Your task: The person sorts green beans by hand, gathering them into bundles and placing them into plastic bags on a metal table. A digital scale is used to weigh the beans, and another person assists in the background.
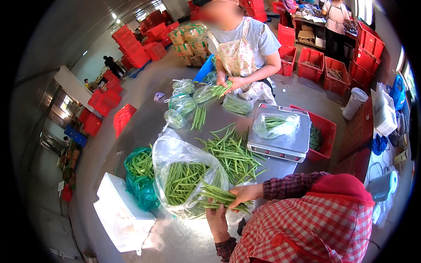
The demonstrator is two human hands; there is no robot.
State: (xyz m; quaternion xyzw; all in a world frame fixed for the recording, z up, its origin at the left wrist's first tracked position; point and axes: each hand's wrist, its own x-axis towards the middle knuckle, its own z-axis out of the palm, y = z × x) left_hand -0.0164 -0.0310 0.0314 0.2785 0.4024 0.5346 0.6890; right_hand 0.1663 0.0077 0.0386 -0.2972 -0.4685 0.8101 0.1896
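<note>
My right hand (244, 194) grips a bundle of long green beans (218, 194) above the near edge of an open clear plastic bag (167, 144) full of beans. Just below, my left hand (217, 221) holds the same bundle from underneath, thumb and fingers around the bean ends. A loose heap of green beans (230, 151) lies beyond the bag. A teal bag (139, 194) with more beans stands at its left. On the digital scale (278, 131) rests a clear bag of beans (275, 125). Across the table, a co-worker's hands (230, 84) hold beans at a clear bag (203, 94).
A white foam box (121, 210) stands on the metal table (131, 138) at left. Several filled bags (184, 86) lie near the co-worker (243, 49). A red crate (324, 131) of beans sits beyond the scale. Stacked red crates (130, 46) and other people are farther back.
</note>
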